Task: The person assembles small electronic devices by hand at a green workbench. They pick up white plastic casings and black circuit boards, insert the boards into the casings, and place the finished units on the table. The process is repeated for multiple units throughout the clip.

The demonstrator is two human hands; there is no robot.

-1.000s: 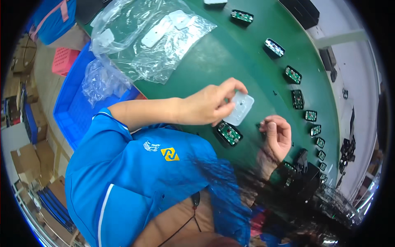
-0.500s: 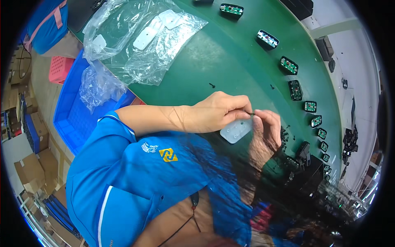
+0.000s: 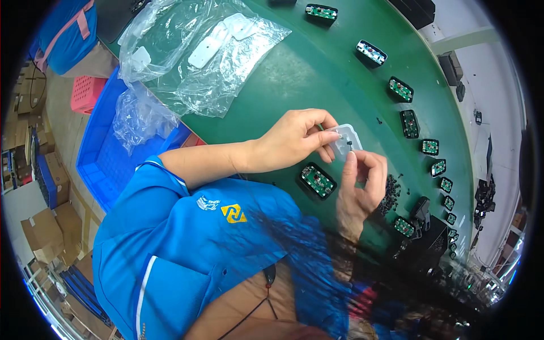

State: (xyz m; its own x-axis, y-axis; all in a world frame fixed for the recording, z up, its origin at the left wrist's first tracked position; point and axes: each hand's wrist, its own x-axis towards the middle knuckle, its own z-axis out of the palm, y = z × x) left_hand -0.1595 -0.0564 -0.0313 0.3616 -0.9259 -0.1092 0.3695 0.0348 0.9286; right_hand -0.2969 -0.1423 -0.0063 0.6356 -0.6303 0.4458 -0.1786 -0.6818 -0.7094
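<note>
My left hand (image 3: 306,136) grips the edge of a translucent white plastic cover (image 3: 351,136), held above the table between thumb and fingers. A small black part (image 3: 349,144) sits against the cover's face. My right hand (image 3: 362,184) pinches at that part with thumb and forefinger; its exact kind is too small to make out. Below the cover, an open black housing with a green circuit board (image 3: 318,181) lies on the table close to my body. A heap of small black parts (image 3: 391,195) lies just right of my right hand.
Several open housings with circuit boards (image 3: 401,89) line the green table's (image 3: 272,73) curved far-right side. A clear plastic bag (image 3: 198,85) with white covers (image 3: 205,52) lies at far left. A blue bin (image 3: 102,164) stands left of the table. Dark hair blurs the lower right.
The white cover has been lifted off the black housing into my left hand, baring the circuit board. Both hands have shifted, the left one upward, and the small black part is now against the cover.
</note>
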